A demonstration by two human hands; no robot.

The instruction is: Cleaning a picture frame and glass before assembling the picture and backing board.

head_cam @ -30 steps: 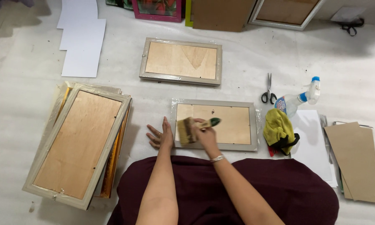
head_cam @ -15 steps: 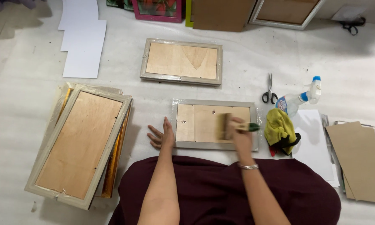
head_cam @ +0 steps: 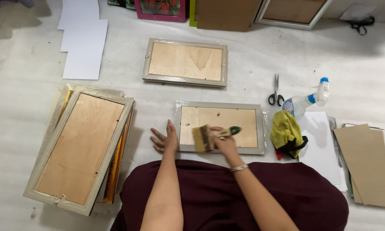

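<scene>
Head view, looking down on a white floor [head_cam: 252, 81]. Largest item: a stack of picture frames [head_cam: 83, 147] lying backs-up at the person's left, wooden backing uppermost. A second frame [head_cam: 185, 62] lies farther out, apart from the rest. Brown card sheets [head_cam: 365, 162] and white paper [head_cam: 321, 145] sit at the right.

The frame being worked [head_cam: 220, 127] lies back-up directly in front of the person, just beyond the maroon-clad lap, unmoved from half a second ago.

Left hand [head_cam: 164, 139]: flat on the floor with fingers spread, touching the frame's left edge, as before.

Right hand [head_cam: 223, 141]: closed around a flat paintbrush [head_cam: 209, 136] with a green-tipped handle; the bristles rest on the frame's lower left part. Half a second ago the brush stood near the frame's right end; it has since travelled leftward across the backing.

A yellow cloth [head_cam: 286, 130], a spray bottle [head_cam: 308, 99] and scissors [head_cam: 276, 92] lie right of the frame, undisturbed.
</scene>
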